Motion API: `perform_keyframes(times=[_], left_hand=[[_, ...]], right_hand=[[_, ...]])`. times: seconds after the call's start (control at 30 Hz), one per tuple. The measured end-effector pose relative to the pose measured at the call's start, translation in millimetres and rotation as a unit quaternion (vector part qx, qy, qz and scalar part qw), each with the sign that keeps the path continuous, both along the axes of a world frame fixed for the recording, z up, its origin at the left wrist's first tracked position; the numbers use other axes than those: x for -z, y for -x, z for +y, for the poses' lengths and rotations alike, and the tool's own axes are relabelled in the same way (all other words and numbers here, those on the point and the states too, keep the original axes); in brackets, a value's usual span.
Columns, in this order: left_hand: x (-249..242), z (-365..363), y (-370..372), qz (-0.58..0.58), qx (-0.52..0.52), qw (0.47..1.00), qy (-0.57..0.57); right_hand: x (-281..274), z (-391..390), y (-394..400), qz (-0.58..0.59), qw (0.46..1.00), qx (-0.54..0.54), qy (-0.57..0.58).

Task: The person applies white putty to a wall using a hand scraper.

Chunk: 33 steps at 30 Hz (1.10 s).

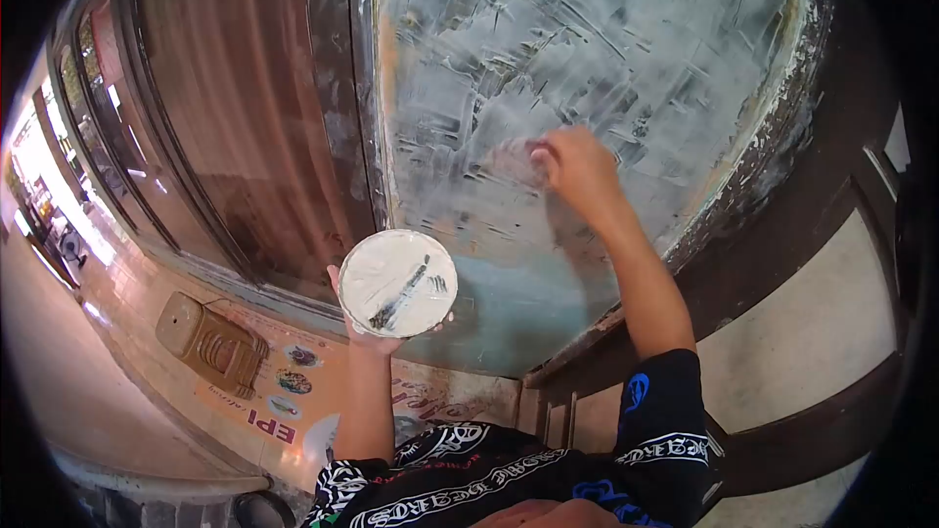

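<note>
White putty fills the tub (397,283) we hold up in our left hand (372,337), fingers cupped under its base, a dark streak across the surface. Farther out, our right hand (575,168) presses closed fingers against the smeared panel (606,49); whatever it pinches we cannot tell.

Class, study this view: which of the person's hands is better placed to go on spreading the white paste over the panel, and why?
Right. The right hand is already pressed against the smeared panel, probably ready to spread. The left hand is occupied holding the round paste-covered disc, away from the panel.
</note>
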State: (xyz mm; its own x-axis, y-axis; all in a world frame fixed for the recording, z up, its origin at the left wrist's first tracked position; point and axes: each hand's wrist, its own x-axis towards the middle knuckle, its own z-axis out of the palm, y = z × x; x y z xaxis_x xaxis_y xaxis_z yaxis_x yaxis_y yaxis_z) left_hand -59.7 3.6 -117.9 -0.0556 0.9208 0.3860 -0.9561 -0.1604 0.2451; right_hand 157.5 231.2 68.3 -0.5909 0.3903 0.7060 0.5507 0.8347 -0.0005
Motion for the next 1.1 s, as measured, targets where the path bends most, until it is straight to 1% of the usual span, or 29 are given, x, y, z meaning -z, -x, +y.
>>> perform_keyframes(times=[0.07,0.1,0.13,0.17,0.23,0.3,0.33,0.37,0.4,0.43,0.47,0.5,0.53,0.57,0.6,0.63,0.7,0.73,0.8,0.87,0.9,0.97,1.0,1.03,1.07,1.1], left_hand=[[4,0,4,-0.002,0.001,1.0,-0.013],[5,-1,3,-0.002,0.001,1.0,-0.012],[6,-3,2,-0.03,-0.039,0.998,0.03],[4,-5,2,-0.058,-0.078,0.993,0.071],[3,-6,0,-0.071,-0.085,0.992,0.066],[8,-6,4,0.039,-0.026,0.999,-0.027],[-2,-7,-4,-0.036,-0.033,0.999,0.013],[-1,-6,-5,-0.036,-0.032,0.999,0.013],[0,-4,-5,-0.042,-0.036,0.998,0.036],[3,-1,-4,-0.046,-0.04,0.996,0.058],[6,1,-1,-0.028,-0.015,0.999,0.035],[7,1,1,-0.026,-0.016,0.999,0.035],[2,-1,-2,-0.016,-0.016,0.999,0.029],[-1,-2,-3,-0.006,-0.015,1.0,0.023],[-1,-3,-3,-0.038,-0.004,0.999,0.016],[-3,-5,-4,-0.037,-0.004,0.999,0.017],[-9,-8,-9,-0.126,-0.093,0.982,0.109],[0,-6,-3,-0.014,-0.047,0.998,0.038],[3,-5,-2,-0.021,-0.047,0.998,0.047],[4,-6,-3,-0.026,-0.046,0.997,0.057],[4,-6,-4,-0.038,-0.041,0.997,0.059],[3,-6,-3,-0.058,-0.033,0.996,0.063],[1,-5,-2,-0.069,-0.03,0.995,0.064],[0,-6,-2,-0.068,-0.032,0.995,0.063],[-2,-7,-3,-0.044,-0.044,0.997,0.05],[-3,-8,-4,-0.019,-0.055,0.998,0.038]], right_hand=[[-38,14,-17,0.117,0.989,-0.007,-0.093],[-58,12,-28,0.166,0.985,-0.007,-0.04],[-74,7,-36,0.215,0.977,-0.006,0.013],[-79,1,-40,0.215,0.977,-0.006,0.013],[-74,-17,-49,0.252,0.959,-0.039,0.124],[-42,-21,-37,0.176,0.976,-0.096,0.081],[-22,-19,-28,0.126,0.983,-0.119,0.062],[-1,-15,-19,0.061,0.995,-0.084,0.005],[16,-12,-9,0.039,0.997,-0.061,0.013],[12,-9,-8,0.041,0.997,-0.06,0.014],[2,-2,-6,0.037,0.999,-0.036,-0.017],[-10,4,-4,0.032,0.998,-0.013,-0.047],[-36,2,-9,0.065,0.995,-0.004,-0.078],[-59,6,-17,0.121,0.99,0.0,-0.072],[-76,7,-25,0.176,0.982,0.004,-0.066],[-87,0,-31,0.177,0.982,0.003,-0.066],[-96,-17,-42,0.246,0.968,-0.044,0.002],[-85,-22,-40,0.25,0.964,-0.086,0.01],[-53,-27,-30,0.171,0.981,-0.084,0.038],[-17,-20,-14,0.064,0.994,-0.083,0.014],[-12,-16,-11,0.064,0.995,-0.081,0.014],[-13,-6,-5,0.013,0.999,-0.019,0.025],[-27,5,-11,0.061,0.998,-0.034,-0.004],[-49,6,-18,0.098,0.995,-0.003,0.025],[-68,5,-28,0.151,0.988,-0.022,0.001],[-84,-2,-40,0.205,0.978,-0.013,0.036]])
